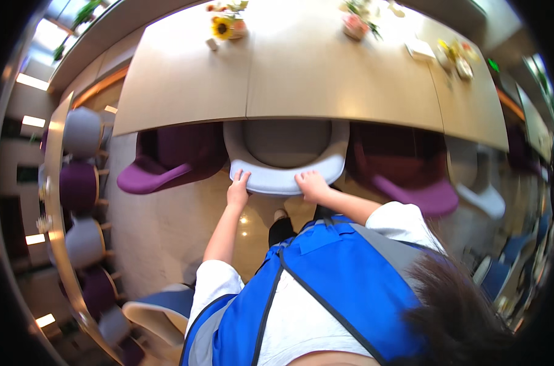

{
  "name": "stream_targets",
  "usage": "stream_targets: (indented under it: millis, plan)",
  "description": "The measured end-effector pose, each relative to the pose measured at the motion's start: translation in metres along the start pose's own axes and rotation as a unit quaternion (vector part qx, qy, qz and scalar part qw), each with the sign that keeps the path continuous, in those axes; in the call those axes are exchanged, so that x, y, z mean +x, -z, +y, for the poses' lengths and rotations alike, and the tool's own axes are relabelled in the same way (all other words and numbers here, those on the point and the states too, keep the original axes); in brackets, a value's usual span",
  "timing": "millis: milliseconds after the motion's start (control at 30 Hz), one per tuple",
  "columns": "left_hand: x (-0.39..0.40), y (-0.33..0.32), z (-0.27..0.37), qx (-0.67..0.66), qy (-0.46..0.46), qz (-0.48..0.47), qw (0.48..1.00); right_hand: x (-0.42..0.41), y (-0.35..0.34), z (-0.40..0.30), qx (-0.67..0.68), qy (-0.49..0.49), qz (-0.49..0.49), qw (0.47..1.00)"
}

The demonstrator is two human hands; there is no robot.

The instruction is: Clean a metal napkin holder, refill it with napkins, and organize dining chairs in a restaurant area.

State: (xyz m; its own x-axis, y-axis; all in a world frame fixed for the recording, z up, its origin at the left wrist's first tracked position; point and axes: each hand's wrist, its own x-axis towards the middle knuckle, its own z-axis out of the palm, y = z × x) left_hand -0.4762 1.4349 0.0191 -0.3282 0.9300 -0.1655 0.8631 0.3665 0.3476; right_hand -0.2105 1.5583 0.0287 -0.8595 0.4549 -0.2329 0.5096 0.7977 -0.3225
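Observation:
A light grey chair (pixel 281 176) stands before me, its seat partly under the edge of a long wood-grain table (pixel 341 87). My left hand (pixel 238 188) grips the left part of the chair's backrest rim, fingers over the top. Further right on the same rim, my right hand (pixel 311 185) holds on with its fingers over the edge. The thumbs and the far side of the backrest are partly hidden. Purple chairs flank it, one on the left (pixel 153 178) and one on the right (pixel 419 196).
Flower arrangements with a sunflower (pixel 222 28), pink blooms (pixel 355 25) and yellow blooms (pixel 448 50) stand on the table. A blue-and-beige chair (pixel 162 306) is behind me at lower left. Another grey chair (pixel 485 196) stands further right. More chairs line a table (pixel 59 215) at far left.

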Motion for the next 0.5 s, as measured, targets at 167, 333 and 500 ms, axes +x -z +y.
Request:
stream_targets:
  millis: [167, 333, 500]
  plan:
    - [0.007, -0.003, -0.013, -0.060, -0.117, 0.030, 0.991, -0.004, 0.001, -0.010, 0.001, -0.069, 0.083, 0.994]
    - [-0.007, 0.006, -0.008, -0.066, -0.133, -0.014, 0.989, -0.020, -0.011, -0.025, -0.014, -0.103, 0.082, 0.991]
    - [-0.042, -0.009, -0.028, -0.032, -0.145, -0.037, 0.988, -0.053, -0.035, -0.057, 0.002, -0.095, 0.103, 0.990]
